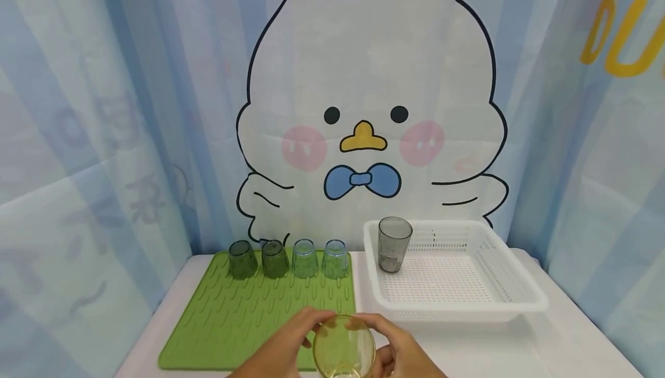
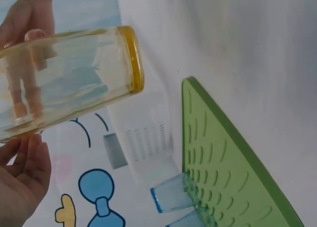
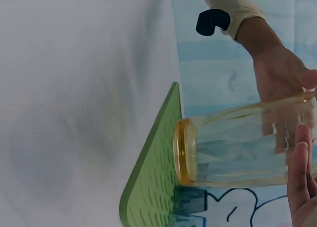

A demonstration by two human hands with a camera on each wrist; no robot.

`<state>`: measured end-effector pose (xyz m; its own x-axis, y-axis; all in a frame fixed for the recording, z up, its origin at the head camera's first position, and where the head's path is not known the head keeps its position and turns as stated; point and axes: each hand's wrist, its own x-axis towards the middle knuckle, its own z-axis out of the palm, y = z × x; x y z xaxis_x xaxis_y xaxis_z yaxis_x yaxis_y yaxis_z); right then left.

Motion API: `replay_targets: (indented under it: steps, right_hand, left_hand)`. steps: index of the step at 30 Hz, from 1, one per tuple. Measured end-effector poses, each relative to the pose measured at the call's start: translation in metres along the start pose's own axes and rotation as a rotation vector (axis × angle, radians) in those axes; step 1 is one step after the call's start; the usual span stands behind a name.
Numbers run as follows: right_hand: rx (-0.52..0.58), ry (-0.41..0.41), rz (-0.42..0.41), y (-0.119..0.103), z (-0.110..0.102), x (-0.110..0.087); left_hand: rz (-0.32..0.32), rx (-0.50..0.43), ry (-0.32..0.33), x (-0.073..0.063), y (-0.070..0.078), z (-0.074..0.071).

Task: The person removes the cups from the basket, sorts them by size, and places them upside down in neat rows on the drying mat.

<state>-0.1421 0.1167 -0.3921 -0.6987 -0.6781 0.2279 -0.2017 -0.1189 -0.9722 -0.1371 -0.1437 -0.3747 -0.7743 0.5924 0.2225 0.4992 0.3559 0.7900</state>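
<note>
A clear yellow drinking glass (image 1: 344, 346) is between my two hands, close to the front edge of the green drying mat (image 1: 218, 326). Its thick amber base (image 2: 132, 61) points down toward the table. My left hand (image 1: 286, 343) grips the glass near its rim from the left, thumb and fingers around the side. From the other side, my right hand (image 1: 402, 349) holds it near the rim too. The right wrist view shows the right hand's fingers (image 3: 299, 172) lying along the glass wall. Part of both hands is cut off at the frame edge.
Along the mat's back edge several glasses stand upside down in a row: dark ones (image 1: 242, 259) at left, bluish ones (image 1: 335, 259) at right. A white plastic basket (image 1: 519, 285) is at the right, with a tall grey glass (image 1: 395, 245) in its left end. Printed curtains (image 1: 208, 135) surround the table.
</note>
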Motion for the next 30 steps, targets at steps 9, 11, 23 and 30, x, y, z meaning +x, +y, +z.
replay_targets:
  steps: [9,11,23,30]
  right_hand:
    - [0.098,-0.046,0.093,0.006,-0.001,0.001]
    - [0.108,-0.053,0.101,0.007,-0.001,0.002]
    - [0.089,-0.129,0.031,0.015,-0.001,0.006]
    - [0.107,-0.138,0.086,0.022,0.001,0.008]
  left_hand:
    - [-0.038,0.032,0.008,-0.001,0.002,0.002]
    - [-0.039,0.032,0.013,-0.001,0.002,0.002]
    - [-0.078,0.052,0.049,-0.008,0.011,-0.004]
    - [-0.007,0.079,0.103,-0.009,0.032,-0.014]
